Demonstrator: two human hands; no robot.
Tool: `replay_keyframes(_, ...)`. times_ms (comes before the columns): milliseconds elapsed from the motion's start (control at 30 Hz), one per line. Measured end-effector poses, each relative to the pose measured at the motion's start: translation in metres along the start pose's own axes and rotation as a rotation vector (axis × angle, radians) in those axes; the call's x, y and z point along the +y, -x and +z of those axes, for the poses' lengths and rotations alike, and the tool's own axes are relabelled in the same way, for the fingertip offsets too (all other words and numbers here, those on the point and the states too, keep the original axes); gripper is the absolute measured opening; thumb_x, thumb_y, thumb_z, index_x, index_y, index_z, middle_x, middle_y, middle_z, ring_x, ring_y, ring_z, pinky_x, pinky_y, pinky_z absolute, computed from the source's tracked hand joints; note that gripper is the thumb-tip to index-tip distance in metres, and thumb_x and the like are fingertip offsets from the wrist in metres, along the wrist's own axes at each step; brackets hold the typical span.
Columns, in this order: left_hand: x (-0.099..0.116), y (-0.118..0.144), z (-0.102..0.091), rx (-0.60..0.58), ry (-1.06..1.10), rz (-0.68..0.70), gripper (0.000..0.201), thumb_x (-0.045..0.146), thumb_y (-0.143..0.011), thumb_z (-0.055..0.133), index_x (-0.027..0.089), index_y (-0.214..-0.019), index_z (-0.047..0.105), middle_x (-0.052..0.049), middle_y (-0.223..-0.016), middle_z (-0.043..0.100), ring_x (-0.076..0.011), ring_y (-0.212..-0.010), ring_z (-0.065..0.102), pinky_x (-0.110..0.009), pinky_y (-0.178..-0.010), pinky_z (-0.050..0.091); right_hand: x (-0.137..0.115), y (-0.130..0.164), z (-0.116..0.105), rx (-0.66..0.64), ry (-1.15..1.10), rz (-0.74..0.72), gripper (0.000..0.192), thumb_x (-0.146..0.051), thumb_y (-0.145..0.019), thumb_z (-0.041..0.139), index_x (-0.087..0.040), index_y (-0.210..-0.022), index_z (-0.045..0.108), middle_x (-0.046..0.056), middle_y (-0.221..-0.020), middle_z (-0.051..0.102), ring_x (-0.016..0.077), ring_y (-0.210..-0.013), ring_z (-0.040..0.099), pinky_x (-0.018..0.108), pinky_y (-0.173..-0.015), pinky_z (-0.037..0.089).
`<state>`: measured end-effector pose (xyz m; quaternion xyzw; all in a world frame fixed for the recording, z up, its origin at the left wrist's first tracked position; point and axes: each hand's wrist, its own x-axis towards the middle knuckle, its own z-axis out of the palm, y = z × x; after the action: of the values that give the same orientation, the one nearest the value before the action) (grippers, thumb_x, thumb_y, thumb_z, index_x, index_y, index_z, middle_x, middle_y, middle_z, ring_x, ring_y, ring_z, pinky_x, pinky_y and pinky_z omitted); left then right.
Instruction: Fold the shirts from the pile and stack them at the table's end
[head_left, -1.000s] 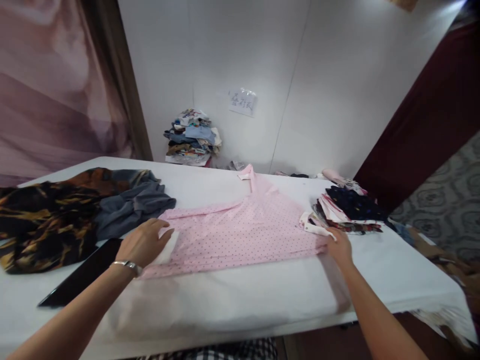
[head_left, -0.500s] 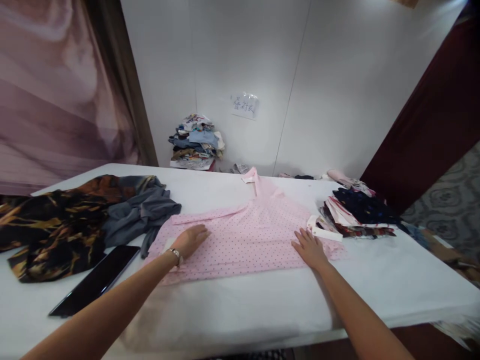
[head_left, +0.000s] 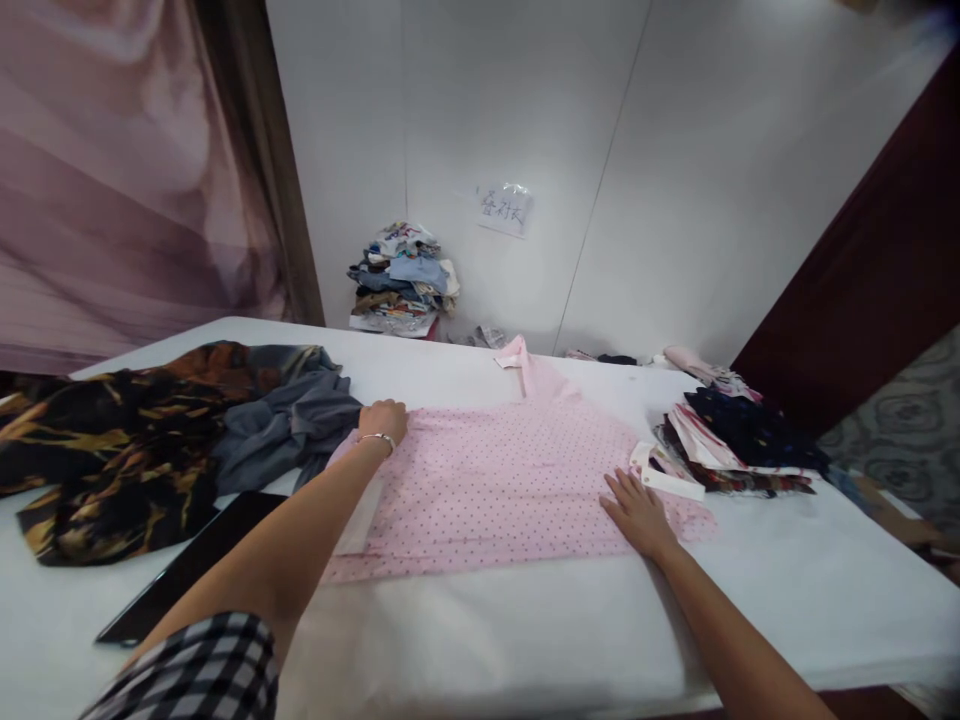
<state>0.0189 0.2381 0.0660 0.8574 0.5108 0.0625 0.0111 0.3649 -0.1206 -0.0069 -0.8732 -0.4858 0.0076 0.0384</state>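
A pink dotted shirt (head_left: 510,480) lies spread flat on the white table (head_left: 525,630). My left hand (head_left: 384,420) reaches to the shirt's far left edge, fingers curled down over the fabric, a bracelet on the wrist. My right hand (head_left: 636,512) rests flat, fingers apart, on the shirt's near right part, beside a white cuff (head_left: 664,478).
A grey garment (head_left: 289,425) and a black-and-orange patterned one (head_left: 97,450) lie bunched at the left. A dark flat board (head_left: 195,565) sits near the front left. A stack of folded clothes (head_left: 739,440) stands at the right. More clothes (head_left: 401,280) are piled by the wall.
My left hand has slid from the shirt's near left side to its far left edge. My right hand stayed pressed flat near the cuff. The view shifted slightly.
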Motion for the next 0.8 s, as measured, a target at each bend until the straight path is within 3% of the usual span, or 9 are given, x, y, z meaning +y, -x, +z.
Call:
replay_keyframes(233, -0.017, 0.002, 0.022, 0.056, 0.039, -0.097, 0.04, 0.034, -0.091, 0.034, 0.012, -0.105, 0.065, -0.018, -0.118, 0.061, -0.0322, -0.112, 0.052, -0.042, -0.088, 0.042, 0.001, 0.0, -0.003, -0.074, -0.051, 0.037, 0.062, -0.054, -0.092, 0.031, -0.026, -0.147, 0.035, 0.003, -0.159, 0.02, 0.0257, -0.147, 0.012, 0.051, -0.116, 0.016)
replay_keyframes(400, -0.02, -0.001, 0.029, 0.066, 0.047, -0.098, 0.039, 0.035, -0.092, 0.034, 0.014, -0.103, 0.064, -0.016, -0.116, 0.062, -0.031, -0.112, 0.052, -0.042, -0.089, 0.041, -0.005, -0.029, -0.025, -0.004, -0.189, 0.035, 0.062, -0.054, -0.09, 0.037, -0.022, -0.142, 0.044, 0.009, -0.152, 0.036, 0.0287, -0.145, 0.023, 0.05, -0.115, 0.023)
replay_keyframes(500, -0.019, -0.002, 0.029, 0.067, 0.046, -0.089, 0.038, 0.034, -0.092, 0.034, 0.014, -0.103, 0.064, -0.017, -0.115, 0.061, -0.0313, -0.112, 0.052, -0.042, -0.089, 0.04, -0.036, -0.074, -0.047, 0.061, -0.243, -0.047, 0.056, -0.046, -0.092, 0.036, -0.019, -0.139, 0.048, 0.009, -0.149, 0.042, 0.0265, -0.141, 0.033, 0.044, -0.113, 0.03)
replay_keyframes(600, -0.019, -0.001, 0.03, 0.071, 0.046, -0.087, 0.038, 0.034, -0.092, 0.033, 0.014, -0.103, 0.064, -0.016, -0.115, 0.061, -0.0314, -0.112, 0.051, -0.043, -0.089, 0.04, -0.085, -0.131, -0.061, 0.022, -0.259, -0.072, 0.051, -0.042, -0.094, 0.034, -0.021, -0.137, 0.051, 0.007, -0.147, 0.045, 0.024, -0.136, 0.041, 0.038, -0.111, 0.033)
replay_keyframes(700, -0.02, -0.001, 0.03, 0.076, 0.043, -0.086, 0.037, 0.034, -0.092, 0.034, 0.015, -0.102, 0.064, -0.016, -0.115, 0.061, -0.0306, -0.111, 0.052, -0.042, -0.089, 0.04, -0.134, -0.186, -0.062, -0.025, -0.237, -0.063, 0.046, -0.036, -0.095, 0.036, -0.02, -0.135, 0.053, 0.007, -0.146, 0.046, 0.0219, -0.134, 0.042, 0.032, -0.108, 0.034)
replay_keyframes(800, -0.02, 0.0, 0.03, 0.074, 0.035, -0.086, 0.037, 0.035, -0.092, 0.033, 0.015, -0.1, 0.064, -0.015, -0.114, 0.062, -0.0298, -0.11, 0.052, -0.041, -0.088, 0.04, -0.165, -0.228, -0.053, -0.029, -0.218, -0.029, 0.042, -0.034, -0.093, 0.041, -0.023, -0.132, 0.055, 0.011, -0.144, 0.046, 0.0265, -0.134, 0.041, 0.037, -0.104, 0.036)
